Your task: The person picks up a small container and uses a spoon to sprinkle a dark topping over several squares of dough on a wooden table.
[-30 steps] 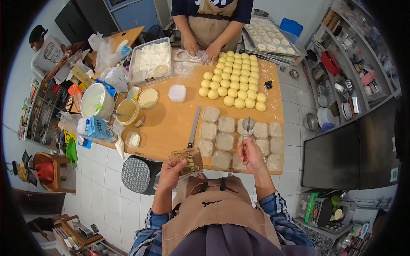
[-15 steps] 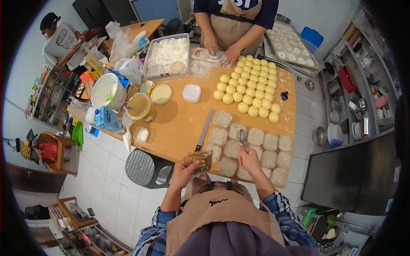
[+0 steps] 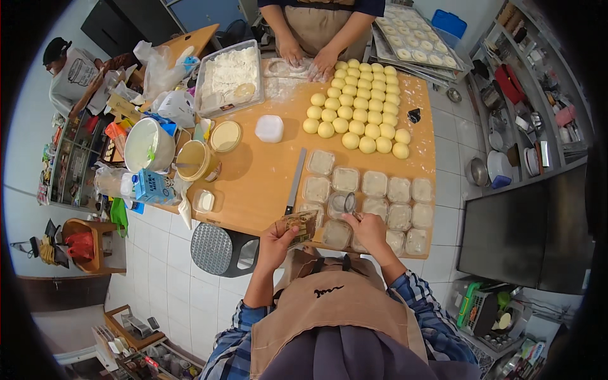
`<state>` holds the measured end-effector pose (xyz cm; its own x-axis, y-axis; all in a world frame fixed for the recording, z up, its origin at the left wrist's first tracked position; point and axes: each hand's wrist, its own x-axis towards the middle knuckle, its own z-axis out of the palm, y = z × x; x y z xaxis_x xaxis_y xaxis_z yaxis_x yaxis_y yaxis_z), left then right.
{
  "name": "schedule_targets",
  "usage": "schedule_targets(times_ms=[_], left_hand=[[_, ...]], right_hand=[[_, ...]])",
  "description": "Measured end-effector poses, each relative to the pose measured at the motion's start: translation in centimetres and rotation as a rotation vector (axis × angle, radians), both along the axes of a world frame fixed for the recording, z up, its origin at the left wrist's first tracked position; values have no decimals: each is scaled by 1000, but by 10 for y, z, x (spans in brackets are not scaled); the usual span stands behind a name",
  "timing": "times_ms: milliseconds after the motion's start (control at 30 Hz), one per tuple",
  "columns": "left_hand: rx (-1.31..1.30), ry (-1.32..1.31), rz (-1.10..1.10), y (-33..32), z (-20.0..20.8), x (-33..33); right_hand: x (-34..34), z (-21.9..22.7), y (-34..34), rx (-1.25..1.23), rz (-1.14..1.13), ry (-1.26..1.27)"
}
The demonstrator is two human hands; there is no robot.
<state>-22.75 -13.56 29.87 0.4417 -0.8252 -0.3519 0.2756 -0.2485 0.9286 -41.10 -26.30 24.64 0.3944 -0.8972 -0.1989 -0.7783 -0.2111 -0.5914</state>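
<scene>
My left hand (image 3: pixel 276 243) grips a brown packet (image 3: pixel 300 227) at the near edge of the table. In my right hand (image 3: pixel 368 230) is a small round strainer (image 3: pixel 349 202) with a dark rim, held by its handle. It hovers over one of the square clear plastic tubs (image 3: pixel 341 206). Several such tubs stand in rows around it, their contents pale beige on top; another tub (image 3: pixel 337 234) just nearer looks greyer. A long knife (image 3: pixel 296 180) lies left of the tubs, its dark handle toward me.
Round dough balls (image 3: pixel 360 104) fill the table's far right. A co-worker's hands (image 3: pixel 307 62) press in flour beside a flour bin (image 3: pixel 229 79). Left stand a white bowl (image 3: pixel 149 144), a yellowish tub (image 3: pixel 194 161) and a blue carton (image 3: pixel 151 186). A grey stool (image 3: pixel 212 249) stands below the edge.
My right hand has brought the strainer nearer to me, from the tub behind to the one closer in. My left hand still holds the packet. The whole view has shifted slightly.
</scene>
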Motion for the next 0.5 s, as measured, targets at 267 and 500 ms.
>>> schedule_targets(times_ms=[267,500], left_hand=[[-71,-274,-40,3,-14,3],[117,-589,-199,-8,16,14]], right_hand=[[2,-4,12,-6,65,-43],[-5,-2,10,-115,52,-87]])
